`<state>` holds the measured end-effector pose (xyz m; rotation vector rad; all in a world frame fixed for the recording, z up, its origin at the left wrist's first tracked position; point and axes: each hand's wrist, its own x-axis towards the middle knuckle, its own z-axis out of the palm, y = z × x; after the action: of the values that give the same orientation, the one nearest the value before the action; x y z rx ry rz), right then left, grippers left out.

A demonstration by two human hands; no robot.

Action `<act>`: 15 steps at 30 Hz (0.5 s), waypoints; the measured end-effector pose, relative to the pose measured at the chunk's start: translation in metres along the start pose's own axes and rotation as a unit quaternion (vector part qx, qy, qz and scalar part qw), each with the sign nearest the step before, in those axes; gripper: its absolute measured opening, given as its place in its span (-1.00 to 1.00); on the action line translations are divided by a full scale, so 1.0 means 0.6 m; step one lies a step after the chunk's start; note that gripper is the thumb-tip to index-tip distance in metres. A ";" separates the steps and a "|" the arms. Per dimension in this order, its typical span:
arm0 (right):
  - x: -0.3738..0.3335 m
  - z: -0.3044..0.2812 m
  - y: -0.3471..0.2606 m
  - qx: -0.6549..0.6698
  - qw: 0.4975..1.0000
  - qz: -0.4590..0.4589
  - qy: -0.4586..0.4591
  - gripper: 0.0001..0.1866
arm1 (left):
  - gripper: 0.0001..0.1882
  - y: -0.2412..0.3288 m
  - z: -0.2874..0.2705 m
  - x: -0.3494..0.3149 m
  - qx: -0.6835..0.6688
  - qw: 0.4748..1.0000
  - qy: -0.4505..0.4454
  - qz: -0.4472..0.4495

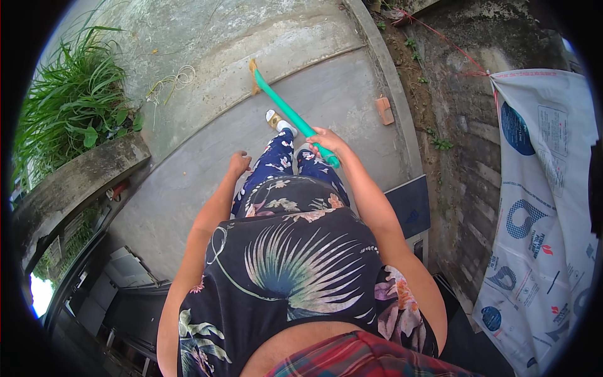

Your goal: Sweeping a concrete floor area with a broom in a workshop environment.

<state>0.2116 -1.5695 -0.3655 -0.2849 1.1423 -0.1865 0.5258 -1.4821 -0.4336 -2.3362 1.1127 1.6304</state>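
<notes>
My right hand (328, 139) is closed around the green handle end of a broom (287, 110), held out in front of my right leg. The broom slants away to the far left, its tan bristles over the seam between the concrete floor (339, 100) and the rougher strip beyond. My left hand (239, 163) hangs beside my left thigh, fingers curled in, with nothing visible in it. One foot in a sock and a tan slipper (274, 118) steps forward, close to the broom. The other foot is mostly hidden by my trouser leg.
An orange brick (384, 110) lies on the floor to the right, near a low concrete curb (402, 119). A loop of pale cord (179, 78) lies at the far left. Long grass (69, 107) overhangs a low wall (94, 179). A white printed sheet (540, 207) hangs at right.
</notes>
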 end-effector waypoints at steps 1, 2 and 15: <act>-0.018 -0.003 0.005 -0.002 1.000 0.001 0.001 -0.82 | -0.56 0.002 -0.006 0.010 -0.005 1.000 -0.004 0.002; -0.034 -0.007 0.009 -0.040 0.998 -0.024 0.037 -0.82 | -0.56 0.004 -0.010 0.020 -0.011 1.000 -0.007 0.004; 0.059 -0.198 -0.066 0.213 0.938 0.014 0.272 -0.88 | -0.57 0.068 -0.072 0.080 -0.019 0.999 0.001 0.031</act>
<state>0.1172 -1.6328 -0.4297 0.1860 1.6137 -0.5031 0.5434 -1.5563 -0.4424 -2.3510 1.1753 1.6849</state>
